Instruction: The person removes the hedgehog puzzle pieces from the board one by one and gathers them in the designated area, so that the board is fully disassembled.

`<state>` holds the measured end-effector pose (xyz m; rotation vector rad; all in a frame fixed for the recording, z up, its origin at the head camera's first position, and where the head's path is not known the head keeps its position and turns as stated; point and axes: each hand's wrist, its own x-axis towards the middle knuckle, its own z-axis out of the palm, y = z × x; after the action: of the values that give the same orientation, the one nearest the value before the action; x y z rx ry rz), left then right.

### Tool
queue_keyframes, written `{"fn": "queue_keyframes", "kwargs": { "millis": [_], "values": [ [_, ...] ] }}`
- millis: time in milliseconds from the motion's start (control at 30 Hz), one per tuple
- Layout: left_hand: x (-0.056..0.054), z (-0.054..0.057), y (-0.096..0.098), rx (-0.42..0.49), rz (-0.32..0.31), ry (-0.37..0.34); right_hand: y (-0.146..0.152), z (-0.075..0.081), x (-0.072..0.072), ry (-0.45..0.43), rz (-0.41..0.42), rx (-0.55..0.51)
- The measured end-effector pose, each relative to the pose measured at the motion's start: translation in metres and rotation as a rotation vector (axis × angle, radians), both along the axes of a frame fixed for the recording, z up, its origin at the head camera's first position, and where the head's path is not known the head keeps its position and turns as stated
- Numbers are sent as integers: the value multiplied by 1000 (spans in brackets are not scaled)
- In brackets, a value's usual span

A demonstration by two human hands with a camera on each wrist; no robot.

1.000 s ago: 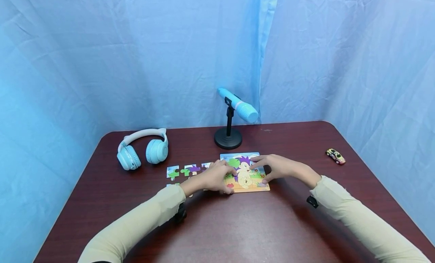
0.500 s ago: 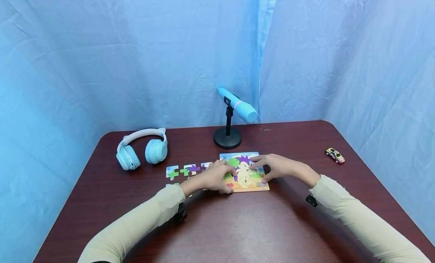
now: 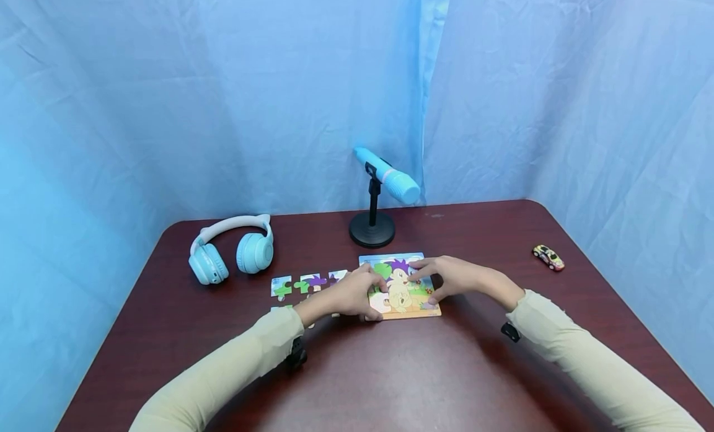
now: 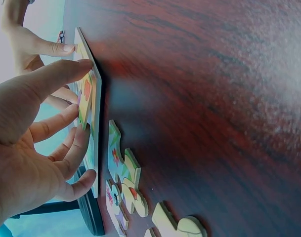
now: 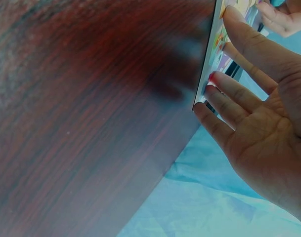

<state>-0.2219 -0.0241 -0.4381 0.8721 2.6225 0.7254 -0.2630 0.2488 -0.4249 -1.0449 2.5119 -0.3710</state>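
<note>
A jigsaw puzzle board (image 3: 409, 299) with a cartoon picture lies flat on the table. My left hand (image 3: 357, 290) is over its left side. In the left wrist view, thumb and index finger of that hand pinch a puzzle piece (image 4: 86, 98), tilted up from the board at its near left. A pale patch shows at that spot in the head view. My right hand (image 3: 458, 276) rests on the board's right side, its thumb and fairly straight fingertips touching the surface and edge. Loose puzzle pieces (image 3: 312, 282) lie left of the board, partly hidden by the left forearm.
Behind the board stands a blue microphone (image 3: 398, 185) on a black stand (image 3: 372, 229). Blue headphones (image 3: 255, 253) lie at the back left, and a toy car (image 3: 548, 257) sits at the far right. Blue curtains (image 3: 279, 97) surround the brown table (image 3: 401, 376).
The left fingers have raised a piece at the board's lower left; the red shape seen there before has given way to a pale patch. The right hand stays in place.
</note>
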Motion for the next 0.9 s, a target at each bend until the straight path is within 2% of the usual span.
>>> {"fn": "queue_keyframes", "kwargs": {
  "millis": [500, 900],
  "values": [
    [-1, 7, 1, -17, -6, -12, -1, 0, 2, -7, -6, -6],
    [0, 2, 0, 4, -1, -12, -1, 1, 1, -14, -21, 5]
  ]
}}
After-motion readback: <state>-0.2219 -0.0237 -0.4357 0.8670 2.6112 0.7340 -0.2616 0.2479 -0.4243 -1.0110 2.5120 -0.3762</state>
